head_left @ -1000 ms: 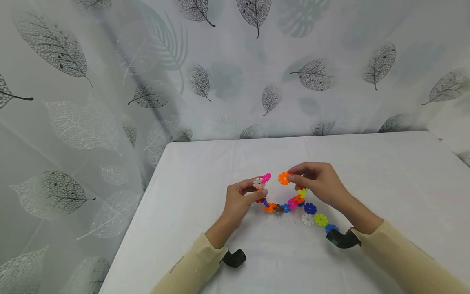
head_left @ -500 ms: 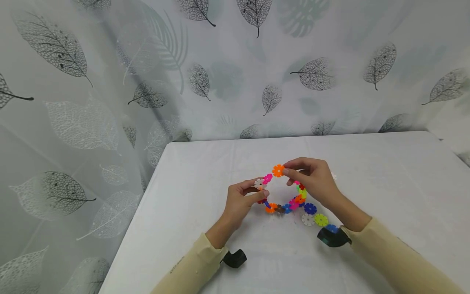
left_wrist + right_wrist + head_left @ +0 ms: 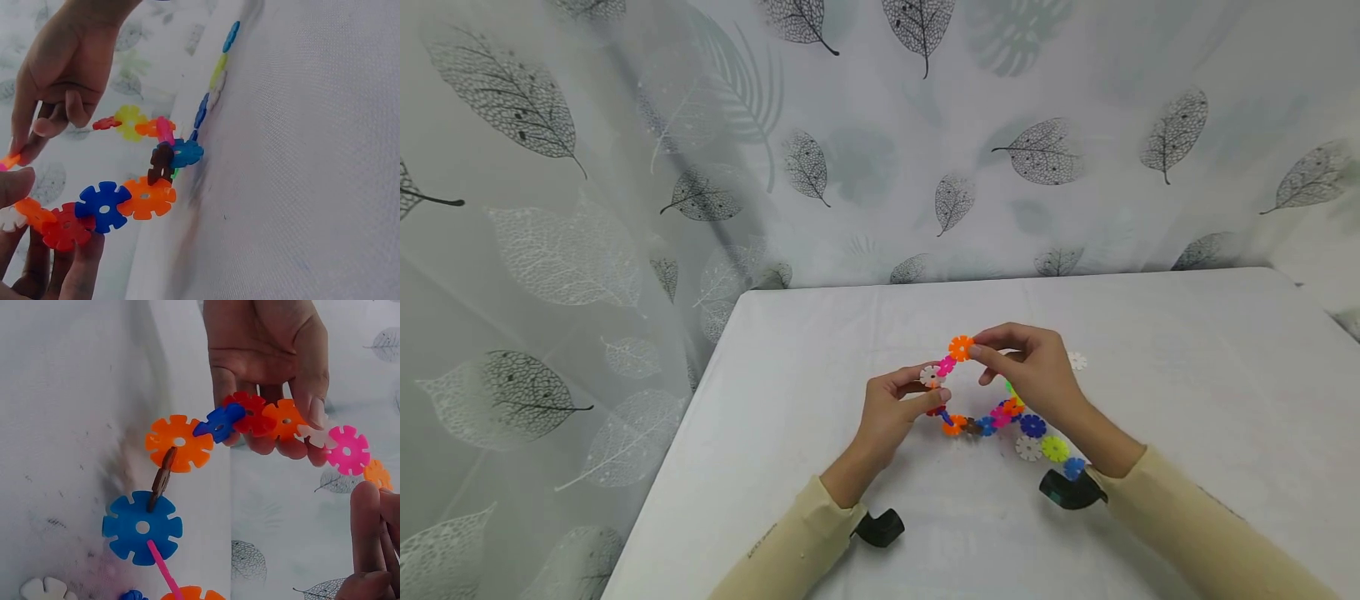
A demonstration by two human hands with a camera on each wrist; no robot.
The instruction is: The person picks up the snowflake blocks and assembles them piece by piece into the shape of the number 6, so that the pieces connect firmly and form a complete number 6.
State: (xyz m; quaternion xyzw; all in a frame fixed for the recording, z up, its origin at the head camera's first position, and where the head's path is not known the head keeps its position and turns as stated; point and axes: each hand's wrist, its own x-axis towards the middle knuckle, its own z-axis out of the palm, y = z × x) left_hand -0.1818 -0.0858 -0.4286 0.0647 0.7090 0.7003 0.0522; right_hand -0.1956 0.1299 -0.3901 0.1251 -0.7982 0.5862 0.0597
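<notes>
A chain of notched plastic snowflake discs, joined edge to edge, curves between the hands; a blue disc (image 3: 142,527) shows large in the right wrist view. My left hand (image 3: 886,410) grips it near one end, thumb and fingers around the red disc (image 3: 67,226), an orange one and the white disc (image 3: 931,376). From there a pink disc (image 3: 348,450) sticks out past the fingertips. My right hand (image 3: 1037,367) pinches an orange disc (image 3: 961,348) between thumb and forefinger, its edge right at the pink disc. Part of the chain is hidden behind the right hand.
Loose discs lie on the white-covered table (image 3: 820,350): a dark blue disc (image 3: 1033,426), a white one, a yellow-green disc (image 3: 1055,449) and a blue one near the right sleeve. Another white disc (image 3: 1078,361) lies beyond the right hand. A leaf-print curtain (image 3: 865,208) hangs behind.
My right hand has moved left with the orange disc, bringing it up to the pink disc at the chain's end. The left hand has barely moved. A white disc behind the right hand has come into view.
</notes>
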